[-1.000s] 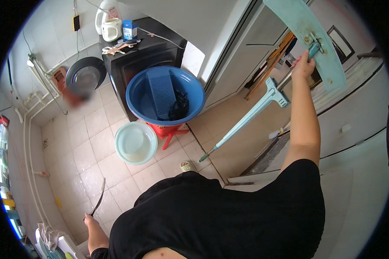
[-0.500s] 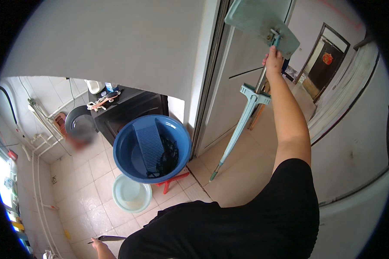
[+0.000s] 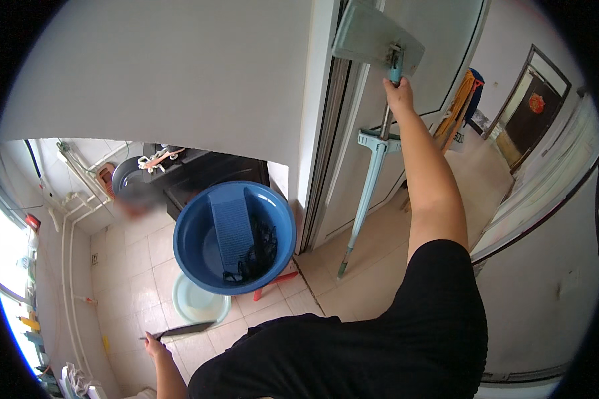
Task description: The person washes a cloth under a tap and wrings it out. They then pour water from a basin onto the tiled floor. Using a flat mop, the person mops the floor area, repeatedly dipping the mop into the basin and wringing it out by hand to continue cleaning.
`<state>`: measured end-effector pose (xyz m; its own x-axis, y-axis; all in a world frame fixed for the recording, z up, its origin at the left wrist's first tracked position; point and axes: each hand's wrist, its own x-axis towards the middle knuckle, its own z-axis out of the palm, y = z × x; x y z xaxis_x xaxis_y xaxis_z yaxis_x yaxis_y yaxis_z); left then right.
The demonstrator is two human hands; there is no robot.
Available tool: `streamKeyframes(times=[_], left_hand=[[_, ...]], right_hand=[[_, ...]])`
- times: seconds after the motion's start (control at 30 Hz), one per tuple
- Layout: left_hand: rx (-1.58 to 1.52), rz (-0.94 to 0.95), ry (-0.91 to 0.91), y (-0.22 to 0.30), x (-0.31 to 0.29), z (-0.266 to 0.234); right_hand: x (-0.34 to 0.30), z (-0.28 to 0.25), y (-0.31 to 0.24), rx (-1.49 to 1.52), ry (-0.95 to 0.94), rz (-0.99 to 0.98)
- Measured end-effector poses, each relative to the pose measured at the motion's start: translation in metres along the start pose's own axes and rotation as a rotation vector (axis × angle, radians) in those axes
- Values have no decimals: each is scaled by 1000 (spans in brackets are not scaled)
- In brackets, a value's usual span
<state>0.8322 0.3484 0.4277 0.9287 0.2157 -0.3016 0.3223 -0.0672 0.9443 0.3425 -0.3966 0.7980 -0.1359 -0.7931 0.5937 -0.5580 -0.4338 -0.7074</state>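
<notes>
My right hand (image 3: 399, 100), arm raised, is closed round the upper pole of a flat mop (image 3: 373, 40) held upside down. Its pale rectangular head is at the top, beside the door frame. A light green scraper (image 3: 376, 141) sits on the pole below the hand, and the pole's tip points down over the floor. Low on the left, my left hand (image 3: 154, 346) grips one end of a thin, flat, dark strip (image 3: 188, 329) whose exact kind I cannot make out. The strip's far end overlaps the rim of a pale basin (image 3: 199, 306) in view.
A large blue tub (image 3: 188, 256) with a ribbed washboard (image 3: 230, 226) and dark cloth stands on a red stool (image 3: 273, 284). Behind it is a dark cabinet (image 3: 226, 169). The sliding door (image 3: 432, 53) stands to the right. White pipes (image 3: 66, 279) run along the left wall.
The mop and my right hand have shifted a little left in the picture. My left hand has risen further into view, and more of the dark strip shows.
</notes>
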Motion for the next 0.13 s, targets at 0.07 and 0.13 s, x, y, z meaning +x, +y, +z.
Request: streamKeyframes(times=[0.07, 0.13], left_hand=[[83, -75, -76, 24, -7, 9], [80, -60, -181, 27, -12, 13]], right_hand=[[-9, 5, -6, -21, -45, 65], [-7, 5, 4, 100, -155, 104]])
